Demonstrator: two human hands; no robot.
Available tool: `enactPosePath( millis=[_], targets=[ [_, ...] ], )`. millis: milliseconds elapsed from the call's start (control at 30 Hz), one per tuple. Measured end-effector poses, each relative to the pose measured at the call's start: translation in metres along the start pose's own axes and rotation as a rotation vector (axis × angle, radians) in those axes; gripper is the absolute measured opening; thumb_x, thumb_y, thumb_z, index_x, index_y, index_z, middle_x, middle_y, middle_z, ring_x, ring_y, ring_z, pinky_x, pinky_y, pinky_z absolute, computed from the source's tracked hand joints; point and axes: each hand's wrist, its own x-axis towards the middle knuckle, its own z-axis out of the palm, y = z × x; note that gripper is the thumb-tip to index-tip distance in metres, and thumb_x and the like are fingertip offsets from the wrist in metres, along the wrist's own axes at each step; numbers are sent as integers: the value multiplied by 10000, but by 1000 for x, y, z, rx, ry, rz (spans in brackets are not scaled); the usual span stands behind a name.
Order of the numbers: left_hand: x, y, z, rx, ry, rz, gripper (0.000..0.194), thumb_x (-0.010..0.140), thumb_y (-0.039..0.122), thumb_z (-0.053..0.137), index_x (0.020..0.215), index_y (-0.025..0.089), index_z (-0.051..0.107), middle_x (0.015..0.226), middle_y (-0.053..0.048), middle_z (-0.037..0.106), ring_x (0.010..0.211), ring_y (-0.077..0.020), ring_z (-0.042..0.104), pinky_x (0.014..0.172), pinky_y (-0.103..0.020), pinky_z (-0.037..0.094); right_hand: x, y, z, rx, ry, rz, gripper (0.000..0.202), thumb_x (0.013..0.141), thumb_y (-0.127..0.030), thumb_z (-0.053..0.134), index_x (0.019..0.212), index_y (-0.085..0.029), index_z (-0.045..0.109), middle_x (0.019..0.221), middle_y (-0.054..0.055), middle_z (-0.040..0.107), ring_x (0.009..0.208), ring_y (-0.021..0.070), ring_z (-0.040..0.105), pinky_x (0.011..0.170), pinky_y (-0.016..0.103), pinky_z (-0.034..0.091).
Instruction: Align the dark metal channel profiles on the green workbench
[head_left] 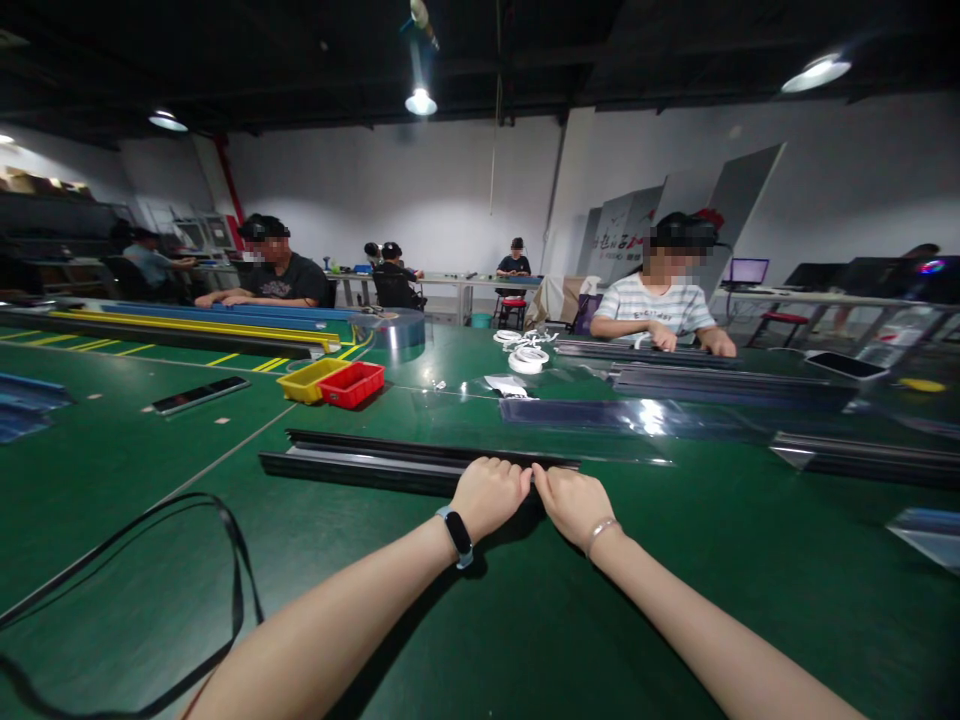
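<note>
Black profile (375,470) is clamped toward its 3 o'clock end by left hand (491,495) and right hand (576,500), thumbs (526,482) adjacent, forearms (337,620) converging.

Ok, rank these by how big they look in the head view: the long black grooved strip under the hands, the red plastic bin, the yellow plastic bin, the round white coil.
1. Black strip
2. Red bin and yellow bin: too alike to rank, red partly covering yellow
3. White coil

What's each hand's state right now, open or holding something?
Left hand: closed on the black channel strip.
Right hand: closed on the same strip, near its right end.
</note>
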Motion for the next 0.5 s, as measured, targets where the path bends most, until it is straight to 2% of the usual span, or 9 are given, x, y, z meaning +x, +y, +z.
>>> enactPosePath(
  millis=[133, 333, 500],
  targets=[
    [1, -1, 6, -29, -31, -2, 379, 875, 288, 289, 623, 146, 533, 560, -49, 571, 552, -163, 545, 524, -286, 344, 2, 2, 1, 12, -13, -4, 489, 888, -316, 193, 648, -143, 584, 611, 63, 609, 556, 126, 563, 471, 224, 274],
    [3, -2, 5, -26, -60, -42, 399, 876, 274, 274, 601, 159, 538, 550, -46, 575, 513, -159, 529, 487, -281, 316, 6, 5, 0, -52, -121, -120, 389, 881, -256, 220, 843, -169, 597, 641, 44, 613, 551, 123, 555, 465, 229, 263],
    [2, 1, -2, -20, -2, -131, 391, 870, 312, 295, 630, 149, 556, 625, -63, 588, 630, -179, 547, 578, -306, 362, 2, 2, 0, -17, -18, -35, 451, 892, -294, 185, 718, -162, 579, 654, 49, 598, 631, 133, 555, 504, 229, 292]
  ],
)
